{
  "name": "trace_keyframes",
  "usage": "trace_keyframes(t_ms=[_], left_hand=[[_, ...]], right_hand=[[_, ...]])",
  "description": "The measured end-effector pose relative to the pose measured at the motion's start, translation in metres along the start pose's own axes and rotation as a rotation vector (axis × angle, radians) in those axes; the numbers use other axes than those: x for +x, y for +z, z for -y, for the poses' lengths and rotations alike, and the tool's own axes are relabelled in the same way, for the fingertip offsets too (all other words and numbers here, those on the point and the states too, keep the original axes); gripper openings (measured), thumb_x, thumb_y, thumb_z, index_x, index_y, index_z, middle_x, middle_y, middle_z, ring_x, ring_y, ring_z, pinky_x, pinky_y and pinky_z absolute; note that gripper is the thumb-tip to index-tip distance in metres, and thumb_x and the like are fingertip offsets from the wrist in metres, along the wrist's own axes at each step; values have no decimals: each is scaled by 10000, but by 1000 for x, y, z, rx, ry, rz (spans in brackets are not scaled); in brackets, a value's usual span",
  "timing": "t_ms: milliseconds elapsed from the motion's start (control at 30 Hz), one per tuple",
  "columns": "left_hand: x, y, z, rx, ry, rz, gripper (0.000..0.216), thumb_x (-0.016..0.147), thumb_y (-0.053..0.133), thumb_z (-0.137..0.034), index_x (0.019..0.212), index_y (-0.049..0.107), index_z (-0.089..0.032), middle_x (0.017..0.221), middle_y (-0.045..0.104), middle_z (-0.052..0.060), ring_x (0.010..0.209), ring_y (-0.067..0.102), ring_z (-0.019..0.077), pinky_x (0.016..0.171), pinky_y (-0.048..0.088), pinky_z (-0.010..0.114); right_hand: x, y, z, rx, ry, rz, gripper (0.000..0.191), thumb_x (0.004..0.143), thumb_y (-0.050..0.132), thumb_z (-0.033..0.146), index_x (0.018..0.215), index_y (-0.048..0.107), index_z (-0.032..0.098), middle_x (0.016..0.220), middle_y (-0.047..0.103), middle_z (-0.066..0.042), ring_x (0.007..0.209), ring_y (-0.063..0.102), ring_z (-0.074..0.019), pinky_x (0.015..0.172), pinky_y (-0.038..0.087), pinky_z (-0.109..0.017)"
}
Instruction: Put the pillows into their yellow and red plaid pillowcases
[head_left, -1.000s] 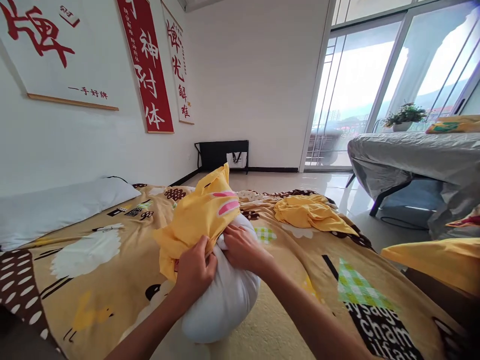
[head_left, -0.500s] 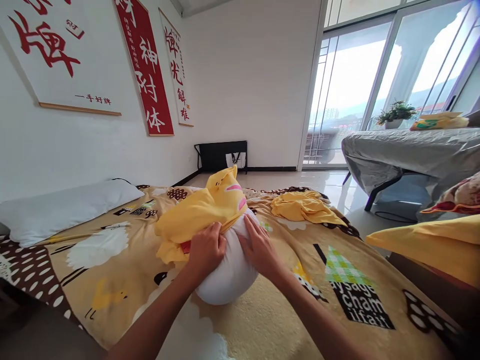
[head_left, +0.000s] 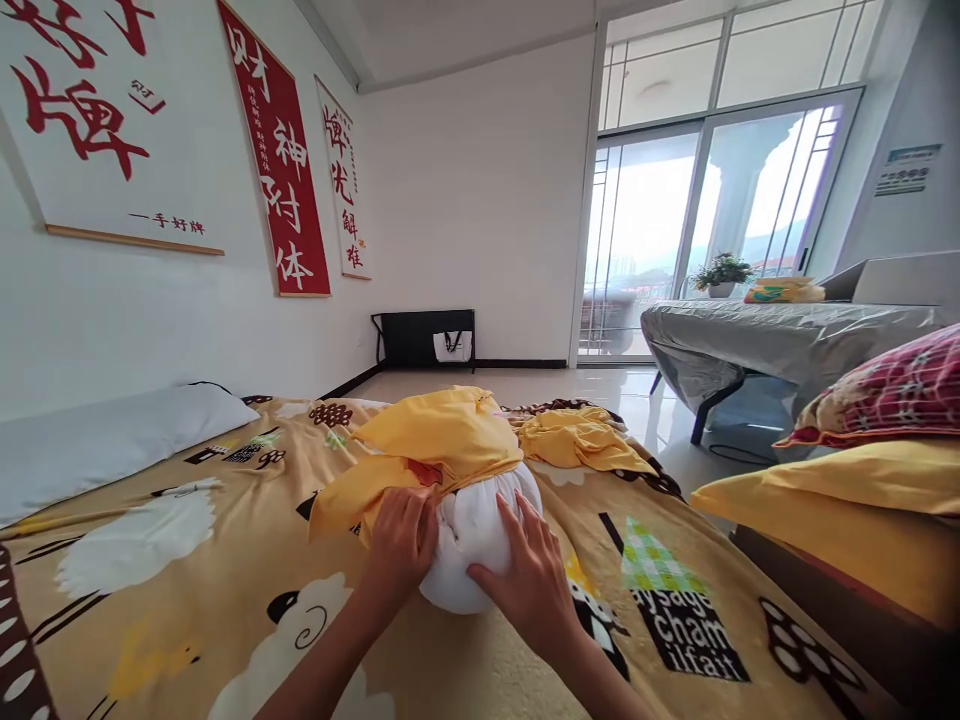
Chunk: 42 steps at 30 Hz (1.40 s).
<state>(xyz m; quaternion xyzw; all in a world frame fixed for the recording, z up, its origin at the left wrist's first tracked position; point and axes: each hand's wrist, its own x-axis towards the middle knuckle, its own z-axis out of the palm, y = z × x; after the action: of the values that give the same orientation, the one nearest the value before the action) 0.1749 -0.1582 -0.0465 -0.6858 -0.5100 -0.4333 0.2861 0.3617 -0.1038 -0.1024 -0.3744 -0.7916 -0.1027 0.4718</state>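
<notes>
A white pillow [head_left: 472, 545] stands on end on a patterned tan blanket [head_left: 225, 560], with a yellow pillowcase [head_left: 431, 440] bunched over its far half. My left hand [head_left: 401, 545] is closed on the pillowcase's edge at the pillow's left side. My right hand [head_left: 529, 575] lies on the pillow's right side with its fingers spread, pressing the white fabric.
A second yellow cloth [head_left: 577, 440] lies crumpled further along the blanket. A bare white pillow [head_left: 105, 440] rests by the left wall. Yellow and red-checked pillows [head_left: 862, 460] are stacked at right. A covered table [head_left: 765, 335] with a plant stands before the glass doors.
The pillow has tipped away and the pillowcase has been drawn further over it. My right hand slid down its side. The view has risen.
</notes>
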Motion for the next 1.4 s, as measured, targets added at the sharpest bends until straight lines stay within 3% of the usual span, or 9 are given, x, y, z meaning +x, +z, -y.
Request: trace_keyframes(t_ms=[100, 300, 467, 600, 833, 967, 1067, 1233, 1400], left_hand=[[-4, 3, 6, 74, -44, 152, 160, 915, 478, -205, 998, 600, -142, 924, 615, 89, 886, 531, 231, 813, 447, 353], [25, 3, -7, 243, -100, 459, 261, 901, 427, -175, 1082, 613, -147, 1075, 613, 114, 1035, 517, 284, 888, 392, 440], [44, 10, -1, 108, -165, 588, 223, 901, 428, -227, 1006, 624, -211, 1064, 646, 58, 1066, 512, 252, 870, 353, 431], [51, 18, 5, 1, -211, 662, 167, 832, 474, -205, 931, 609, -215, 1054, 654, 40, 1064, 497, 250, 850, 343, 420], [44, 29, 5, 33, -233, 618, 172, 790, 456, -131, 907, 578, -164, 1020, 641, 98, 1044, 482, 278, 828, 333, 439], [41, 25, 5, 6, -263, 605, 120, 800, 472, -152, 861, 574, -172, 981, 646, 84, 1040, 486, 275, 830, 323, 430], [38, 19, 2, 12, -228, 610, 128, 817, 465, -142, 861, 579, -180, 980, 641, 72, 1036, 483, 266, 821, 322, 416], [29, 15, -11, 47, -117, 610, 116, 847, 489, -164, 895, 592, -188, 1027, 636, 68, 1073, 483, 277, 831, 345, 423], [22, 21, -20, 190, -28, 583, 173, 866, 457, -127, 945, 609, -153, 1075, 614, 121, 1120, 480, 318, 873, 362, 479]], right_hand=[[-1, -1, -5, -21, -15, -20, 761, 794, 640, 545, 1418, 398, 185, 1399, 462, -197, 1227, 492, -352, 936, 447, -477], [-3, -10, 3, -77, -114, -55, 709, 870, 539, 537, 1446, 368, 160, 1406, 463, -198, 1265, 461, -348, 939, 426, -463], [-9, -10, 13, -132, -259, -98, 583, 890, 566, 344, 1419, 414, 151, 1357, 537, -159, 1290, 437, -331, 997, 358, -456], [-7, -3, 12, -136, -335, -118, 513, 889, 572, 329, 1349, 485, 121, 1287, 599, -158, 1246, 467, -331, 981, 340, -461], [14, -4, 7, -29, -342, 157, 474, 877, 567, 372, 1281, 527, 127, 1281, 608, -128, 1170, 495, -290, 945, 323, -432], [26, -6, 12, 9, -281, 397, 373, 857, 601, 362, 1165, 584, 152, 1220, 628, -117, 1124, 503, -278, 918, 343, -428], [34, -4, 16, 0, -264, 490, 345, 851, 606, 381, 1116, 609, 159, 1153, 648, -114, 1087, 514, -272, 895, 360, -422], [35, 12, 23, -58, -218, 472, 235, 846, 572, 314, 1006, 666, 170, 1080, 682, -120, 1070, 522, -280, 884, 358, -425], [19, 42, 27, -130, -117, 261, 269, 835, 536, 225, 1053, 674, 151, 1080, 685, -140, 1117, 500, -289, 973, 296, -449]])
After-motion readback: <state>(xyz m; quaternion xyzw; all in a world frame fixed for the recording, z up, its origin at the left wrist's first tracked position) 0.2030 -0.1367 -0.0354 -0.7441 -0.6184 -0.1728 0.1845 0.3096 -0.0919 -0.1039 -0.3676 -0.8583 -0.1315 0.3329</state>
